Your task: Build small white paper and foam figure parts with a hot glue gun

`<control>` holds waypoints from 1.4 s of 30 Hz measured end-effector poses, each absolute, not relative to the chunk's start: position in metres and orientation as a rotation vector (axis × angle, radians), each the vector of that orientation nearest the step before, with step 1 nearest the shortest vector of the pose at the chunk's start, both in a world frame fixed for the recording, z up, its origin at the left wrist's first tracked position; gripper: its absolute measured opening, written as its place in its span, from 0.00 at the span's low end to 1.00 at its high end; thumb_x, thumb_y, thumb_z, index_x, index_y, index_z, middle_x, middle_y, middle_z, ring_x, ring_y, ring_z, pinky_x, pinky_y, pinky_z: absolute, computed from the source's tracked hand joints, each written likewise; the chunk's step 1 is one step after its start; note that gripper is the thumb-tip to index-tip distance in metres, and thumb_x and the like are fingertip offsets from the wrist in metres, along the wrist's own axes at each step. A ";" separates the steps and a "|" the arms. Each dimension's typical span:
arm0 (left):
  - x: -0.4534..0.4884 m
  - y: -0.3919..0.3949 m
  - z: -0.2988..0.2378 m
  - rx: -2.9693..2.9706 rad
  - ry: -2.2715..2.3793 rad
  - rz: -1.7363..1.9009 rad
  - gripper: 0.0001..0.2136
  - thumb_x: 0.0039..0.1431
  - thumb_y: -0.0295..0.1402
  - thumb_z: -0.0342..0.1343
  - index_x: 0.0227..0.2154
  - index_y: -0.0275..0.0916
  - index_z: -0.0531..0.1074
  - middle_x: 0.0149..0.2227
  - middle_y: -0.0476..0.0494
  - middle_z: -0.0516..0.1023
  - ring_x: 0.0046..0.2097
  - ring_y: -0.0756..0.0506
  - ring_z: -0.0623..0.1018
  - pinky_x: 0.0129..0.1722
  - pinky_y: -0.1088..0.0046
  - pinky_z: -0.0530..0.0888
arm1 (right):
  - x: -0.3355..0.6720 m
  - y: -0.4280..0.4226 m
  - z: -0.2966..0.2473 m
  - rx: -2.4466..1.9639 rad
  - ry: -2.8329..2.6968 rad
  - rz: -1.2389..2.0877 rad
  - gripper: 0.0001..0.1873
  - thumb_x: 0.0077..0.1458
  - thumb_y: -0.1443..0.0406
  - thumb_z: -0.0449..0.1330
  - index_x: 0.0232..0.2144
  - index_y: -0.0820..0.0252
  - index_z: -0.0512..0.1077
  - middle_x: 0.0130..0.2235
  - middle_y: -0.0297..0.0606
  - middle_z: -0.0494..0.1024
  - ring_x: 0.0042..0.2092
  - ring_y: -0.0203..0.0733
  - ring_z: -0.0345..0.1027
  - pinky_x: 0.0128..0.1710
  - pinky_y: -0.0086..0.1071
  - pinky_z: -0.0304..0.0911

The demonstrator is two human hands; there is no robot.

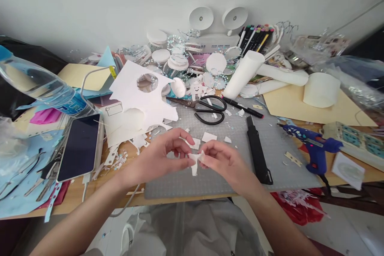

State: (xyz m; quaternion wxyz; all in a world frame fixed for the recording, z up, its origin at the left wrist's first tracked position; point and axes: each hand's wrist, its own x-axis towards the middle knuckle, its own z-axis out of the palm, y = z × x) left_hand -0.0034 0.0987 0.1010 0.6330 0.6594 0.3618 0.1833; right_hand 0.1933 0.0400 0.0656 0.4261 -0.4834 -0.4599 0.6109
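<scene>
Above the front of a grey cutting mat [180, 186], a small white cut-out piece [194, 166], paper or thin foam, is pinched between my two hands. My left hand [166, 152] grips its left side between thumb and finger. On the other side, my right hand [220, 160] closes on its right end, and the fingertips partly hide it. Small white scraps [209, 137] lie on the mat just beyond my fingers. Black-handled scissors [210, 108] rest farther back, beside a black marker [244, 107]. To the right lies a black box cutter-like tool [258, 150].
A blue glue gun [313, 144] sits at right near a power strip [357, 140]. At left are a phone [79, 148], a tilted water bottle [45, 84] and a cut white sheet [129, 84]. White rolls [244, 74] and several decorated discs crowd the back.
</scene>
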 end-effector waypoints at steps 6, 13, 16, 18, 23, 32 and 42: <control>0.000 0.104 0.097 1.538 0.791 0.333 0.11 0.54 0.30 0.61 0.39 0.39 0.68 0.28 0.51 0.76 0.32 0.49 0.74 0.35 0.73 0.67 | 0.195 0.042 0.062 -1.214 -1.290 1.384 0.08 0.54 0.60 0.61 0.28 0.57 0.71 0.29 0.33 0.72 0.32 0.35 0.67 0.34 0.29 0.65; -0.001 0.117 0.063 1.975 1.060 0.495 0.12 0.61 0.35 0.54 0.46 0.38 0.72 0.37 0.43 0.77 0.36 0.46 0.75 0.37 0.69 0.71 | 0.200 0.041 0.041 -1.375 -1.288 1.232 0.10 0.54 0.58 0.61 0.27 0.57 0.74 0.27 0.34 0.74 0.30 0.37 0.67 0.31 0.30 0.65; 0.003 0.121 0.050 2.299 1.039 0.455 0.12 0.64 0.32 0.52 0.48 0.39 0.73 0.41 0.39 0.75 0.42 0.42 0.74 0.43 0.65 0.71 | 0.201 0.041 0.037 -1.374 -1.345 1.231 0.09 0.55 0.59 0.61 0.28 0.57 0.74 0.28 0.34 0.74 0.31 0.38 0.67 0.32 0.30 0.65; 0.005 0.121 0.046 2.406 0.981 0.417 0.11 0.64 0.30 0.50 0.46 0.39 0.74 0.42 0.38 0.74 0.44 0.41 0.73 0.46 0.62 0.71 | 0.202 0.043 0.037 -1.370 -1.367 1.234 0.09 0.55 0.59 0.61 0.28 0.57 0.74 0.28 0.34 0.75 0.32 0.38 0.68 0.33 0.30 0.65; 0.005 0.118 0.048 2.270 0.961 0.472 0.07 0.60 0.26 0.52 0.38 0.40 0.74 0.44 0.39 0.74 0.48 0.39 0.71 0.50 0.58 0.68 | 0.198 0.052 0.036 -1.340 -1.393 1.205 0.08 0.55 0.60 0.60 0.28 0.57 0.74 0.29 0.34 0.74 0.32 0.38 0.67 0.33 0.31 0.64; 0.005 0.111 0.044 1.785 0.832 0.523 0.06 0.62 0.35 0.53 0.37 0.39 0.66 0.36 0.46 0.74 0.36 0.48 0.77 0.35 0.73 0.74 | 0.197 0.050 0.029 -1.336 -1.355 1.241 0.09 0.56 0.59 0.61 0.29 0.57 0.74 0.28 0.33 0.74 0.31 0.37 0.66 0.32 0.30 0.62; 0.006 0.111 0.048 1.365 0.749 0.529 0.10 0.58 0.40 0.59 0.35 0.38 0.73 0.35 0.45 0.74 0.36 0.46 0.74 0.36 0.71 0.72 | 0.198 0.043 0.029 -1.361 -1.333 1.226 0.09 0.55 0.59 0.61 0.27 0.57 0.71 0.26 0.32 0.71 0.30 0.36 0.63 0.30 0.30 0.61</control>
